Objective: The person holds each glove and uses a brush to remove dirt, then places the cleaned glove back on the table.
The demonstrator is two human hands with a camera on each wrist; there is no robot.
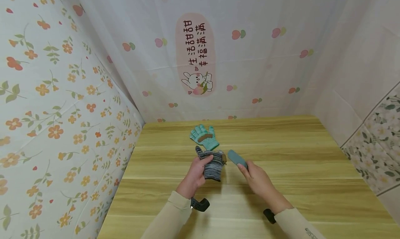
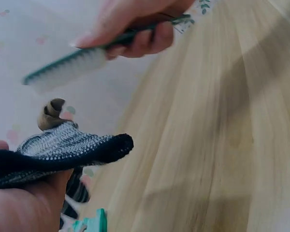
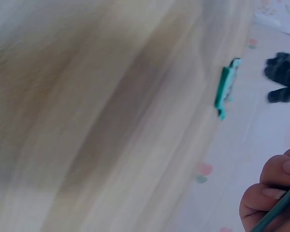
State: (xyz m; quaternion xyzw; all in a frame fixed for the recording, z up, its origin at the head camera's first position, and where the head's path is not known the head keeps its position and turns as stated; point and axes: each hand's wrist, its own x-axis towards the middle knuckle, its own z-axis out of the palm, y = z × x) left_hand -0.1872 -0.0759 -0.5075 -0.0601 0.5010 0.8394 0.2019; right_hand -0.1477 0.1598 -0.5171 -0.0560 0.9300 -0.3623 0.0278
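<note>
We see the left hand (image 1: 196, 172) gripping a gray striped glove (image 1: 213, 169) above the wooden table (image 1: 287, 145), thumb on top, apparently to steady it. To its right, the right hand (image 1: 258, 179) grasps a blue-green brush (image 1: 236, 158), bristles downward, apart from the glove, probably so they face the knit. A green glove (image 1: 212, 144) lies on the far side, seemingly set aside.

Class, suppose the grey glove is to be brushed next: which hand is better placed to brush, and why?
Probably the right hand. It grips the brush, whose pale bristles face down on the grey glove's side, near but not touching. The left hand is busy holding the glove.
</note>
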